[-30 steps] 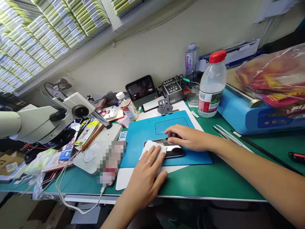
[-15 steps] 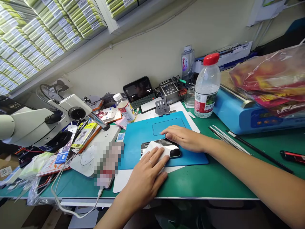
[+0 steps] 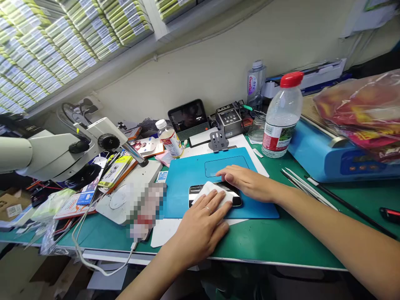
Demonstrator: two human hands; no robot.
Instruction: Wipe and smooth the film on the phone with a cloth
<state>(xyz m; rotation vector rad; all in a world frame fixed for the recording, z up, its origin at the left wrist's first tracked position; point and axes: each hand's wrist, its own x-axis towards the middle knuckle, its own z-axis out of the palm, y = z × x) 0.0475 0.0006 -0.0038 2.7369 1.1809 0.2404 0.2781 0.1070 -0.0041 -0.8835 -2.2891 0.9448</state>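
A smartphone (image 3: 195, 192) with a glossy, reflecting surface lies flat on a blue mat (image 3: 184, 171). My left hand (image 3: 203, 227), with a ring on one finger, presses a folded white wipe (image 3: 206, 188) onto the phone, fingers flat over it. The wipe covers the phone's middle. My right hand (image 3: 250, 183) rests at the phone's far right edge, fingers stretched out and thumb near the phone; part of its contact is hidden. A phone outline is printed on the mat beyond the hands.
Left stand a microscope (image 3: 62, 150) and a phone with a blurred screen (image 3: 150, 208) on a white cable. At the right are a red-capped bottle (image 3: 281, 121), a blue machine (image 3: 325, 150) and thin tools (image 3: 309, 189). A small bottle (image 3: 170, 139) and display (image 3: 189, 118) stand behind.
My left hand has slid the wipe to the right across the phone. My right hand keeps its place at the phone's edge. The whole view has shifted slightly.
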